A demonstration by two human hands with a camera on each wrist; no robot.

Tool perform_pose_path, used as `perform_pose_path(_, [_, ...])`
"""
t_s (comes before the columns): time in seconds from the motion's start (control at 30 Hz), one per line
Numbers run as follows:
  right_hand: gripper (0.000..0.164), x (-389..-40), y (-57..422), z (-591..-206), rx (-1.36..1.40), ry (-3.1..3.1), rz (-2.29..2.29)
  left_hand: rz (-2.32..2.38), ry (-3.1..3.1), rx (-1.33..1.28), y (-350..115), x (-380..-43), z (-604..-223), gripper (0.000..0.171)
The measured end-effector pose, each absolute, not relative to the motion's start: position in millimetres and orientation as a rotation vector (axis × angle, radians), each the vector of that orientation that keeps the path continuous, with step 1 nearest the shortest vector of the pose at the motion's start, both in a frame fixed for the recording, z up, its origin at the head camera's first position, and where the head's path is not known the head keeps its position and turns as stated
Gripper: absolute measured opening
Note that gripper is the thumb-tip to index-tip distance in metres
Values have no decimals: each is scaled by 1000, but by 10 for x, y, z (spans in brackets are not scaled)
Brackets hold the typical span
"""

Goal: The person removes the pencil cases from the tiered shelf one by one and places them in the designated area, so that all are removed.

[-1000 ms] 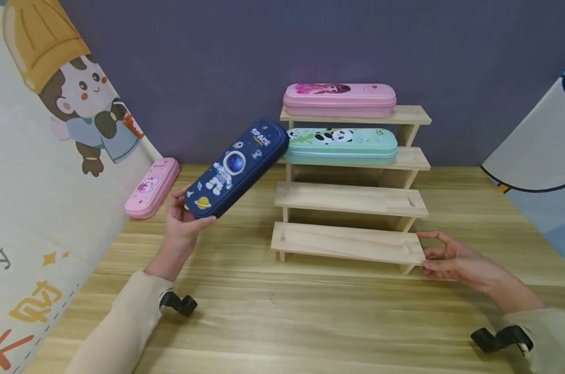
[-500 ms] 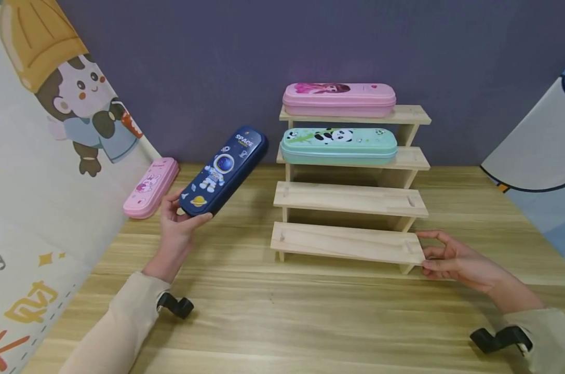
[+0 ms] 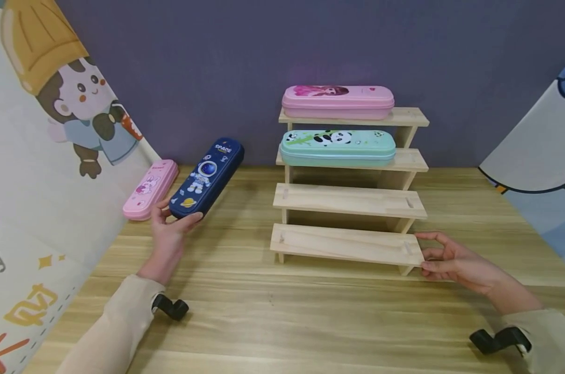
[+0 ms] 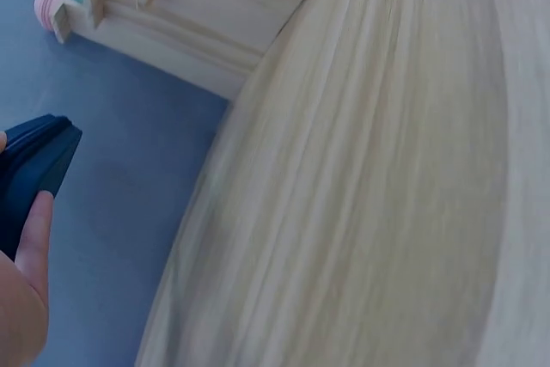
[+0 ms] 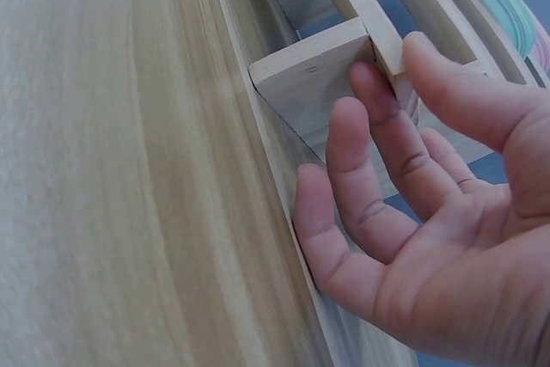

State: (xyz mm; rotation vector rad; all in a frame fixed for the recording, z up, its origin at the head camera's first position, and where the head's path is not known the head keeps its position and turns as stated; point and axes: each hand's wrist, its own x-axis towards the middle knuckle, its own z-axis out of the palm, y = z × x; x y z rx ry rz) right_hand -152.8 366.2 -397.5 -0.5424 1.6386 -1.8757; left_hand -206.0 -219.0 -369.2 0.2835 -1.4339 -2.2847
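In the head view my left hand [image 3: 167, 236] grips the near end of a navy pencil case [image 3: 206, 177] printed with an astronaut and "SPACE". The case slants up and away to the right, its far end raised. Right beside it on the left lies a pink pencil case [image 3: 150, 190] with a rabbit. My right hand [image 3: 460, 265] pinches the right end of the lowest step of a four-tier wooden display stand [image 3: 348, 244]; the right wrist view has the thumb [image 5: 468, 96] on the step's top edge and a fingertip below it.
A pink pencil case [image 3: 338, 106] with a girl's picture rests on the stand's top step. One step down sits a mint panda pencil case [image 3: 338, 148]. Behind the wooden table [image 3: 282, 322] rises a dark wall [image 3: 207, 62], with printed panels at both sides.
My left hand has moved left and a little toward me with the navy pencil case, away from the stand and close to the pink rabbit case. The right hand keeps its place on the stand.
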Motion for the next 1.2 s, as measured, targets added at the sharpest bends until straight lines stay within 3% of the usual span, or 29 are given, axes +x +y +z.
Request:
perform_pose_path(0.67, [58,-1527,3654,-3971,-522,1644,-1868,-2253,-1487,541,-2414,-2155,-3775,74])
perform_pose_path(1.2, [59,-1531,3669,-3963,-546,1633,-1868,-2241,-1414,591,-2550,-2227,-3846,71])
